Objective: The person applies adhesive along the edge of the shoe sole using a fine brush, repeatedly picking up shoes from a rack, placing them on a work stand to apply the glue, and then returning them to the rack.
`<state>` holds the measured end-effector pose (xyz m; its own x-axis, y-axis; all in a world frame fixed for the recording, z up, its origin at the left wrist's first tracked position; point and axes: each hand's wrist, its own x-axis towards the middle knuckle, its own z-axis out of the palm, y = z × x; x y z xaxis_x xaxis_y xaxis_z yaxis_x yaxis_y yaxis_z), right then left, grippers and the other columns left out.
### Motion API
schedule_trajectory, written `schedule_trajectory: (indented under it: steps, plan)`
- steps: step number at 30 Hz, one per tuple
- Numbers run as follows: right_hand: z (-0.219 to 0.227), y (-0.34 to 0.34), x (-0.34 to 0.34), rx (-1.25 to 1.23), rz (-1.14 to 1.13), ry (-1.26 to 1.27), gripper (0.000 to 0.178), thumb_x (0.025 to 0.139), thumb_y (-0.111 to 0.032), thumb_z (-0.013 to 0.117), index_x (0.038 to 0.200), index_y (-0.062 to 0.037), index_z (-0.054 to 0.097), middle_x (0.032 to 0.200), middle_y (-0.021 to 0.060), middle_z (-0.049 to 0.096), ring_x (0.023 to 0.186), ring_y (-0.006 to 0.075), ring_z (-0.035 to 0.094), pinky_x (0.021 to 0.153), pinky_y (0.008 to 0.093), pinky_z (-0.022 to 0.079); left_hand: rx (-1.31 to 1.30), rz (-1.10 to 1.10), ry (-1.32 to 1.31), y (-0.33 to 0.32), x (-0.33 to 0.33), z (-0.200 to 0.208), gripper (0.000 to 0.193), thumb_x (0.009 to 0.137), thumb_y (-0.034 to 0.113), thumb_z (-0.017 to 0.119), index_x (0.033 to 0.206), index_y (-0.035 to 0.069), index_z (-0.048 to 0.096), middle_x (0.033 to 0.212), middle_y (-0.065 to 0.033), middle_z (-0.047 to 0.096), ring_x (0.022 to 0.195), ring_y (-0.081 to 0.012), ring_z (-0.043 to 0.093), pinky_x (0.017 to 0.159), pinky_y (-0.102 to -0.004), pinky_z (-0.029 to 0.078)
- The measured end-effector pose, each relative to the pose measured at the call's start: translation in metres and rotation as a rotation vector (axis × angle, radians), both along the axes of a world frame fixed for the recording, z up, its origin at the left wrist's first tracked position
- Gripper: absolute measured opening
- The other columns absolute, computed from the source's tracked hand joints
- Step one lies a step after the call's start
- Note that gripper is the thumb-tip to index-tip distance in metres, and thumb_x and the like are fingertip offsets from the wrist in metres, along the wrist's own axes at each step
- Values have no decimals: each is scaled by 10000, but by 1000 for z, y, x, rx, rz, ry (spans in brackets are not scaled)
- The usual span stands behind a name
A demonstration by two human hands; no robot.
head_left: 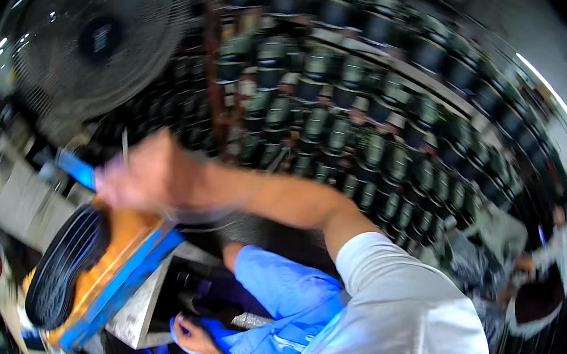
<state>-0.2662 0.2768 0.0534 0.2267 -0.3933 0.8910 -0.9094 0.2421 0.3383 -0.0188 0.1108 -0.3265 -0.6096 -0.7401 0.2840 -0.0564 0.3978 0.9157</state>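
My right hand [152,173] reaches across to the left, smeared by motion. Its fingers are closed, and a thin pale stick [125,146] sticks up from them. Below this hand lies a black shoe sole [65,268], its grooved face up, on an orange-yellow block [106,255] with a blue side [123,284]. A blue strip-like thing [77,169] shows just beyond the fingers. Low in the view, by my blue shorts, my left hand [194,340] is loosely curled, fingers apart, with nothing visible in it.
A large round fan [97,40] stands at the upper left. Racks [405,72] of dark green-and-black shoe-like items fill the back. A pale box-like stand [139,300] is beside the block. A person [539,280] in a dark cap works at the far right, near grey bags [465,258].
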Motion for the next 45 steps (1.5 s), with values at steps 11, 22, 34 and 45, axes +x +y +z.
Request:
schedule_trajectory:
  steps: [11, 22, 34, 45]
  plan:
    - [-214, 75, 239, 225, 427, -638, 285, 847, -95, 751, 1126, -41, 778, 1081, 92, 795, 886, 218, 786, 687, 344, 643, 818, -42, -91, 59, 93, 188, 258, 1052, 243, 644, 911, 40, 719, 719, -4, 646, 598, -61, 570, 497, -236, 382]
    - [-205, 118, 246, 117, 326, -1376, 222, 951, 5, 690, 1170, 18, 719, 1016, 169, 793, 823, 279, 795, 703, 346, 630, -36, -162, -584, -117, -30, 189, 468, 1064, 377, 602, 817, 3, 737, 596, -50, 611, 479, -126, 523, 481, -309, 388]
    - [-236, 212, 241, 43, 189, -1908, 505, 1130, -409, 415, 1448, -49, 572, 1223, 144, 739, 1026, 230, 707, 933, 380, 544, 179, -182, -390, -2, -32, 206, 444, 1071, 408, 604, 802, 64, 685, 622, 48, 544, 553, -72, 450, 512, -288, 336]
    - [-211, 185, 271, -540, 139, -1610, 173, 967, -155, 727, 1054, -19, 791, 848, 114, 745, 743, 218, 709, 626, 340, 516, 900, -588, 179, 165, 25, 130, 440, 1119, 326, 549, 1304, -73, 578, 1286, -169, 635, 1210, -214, 622, 1051, -296, 512]
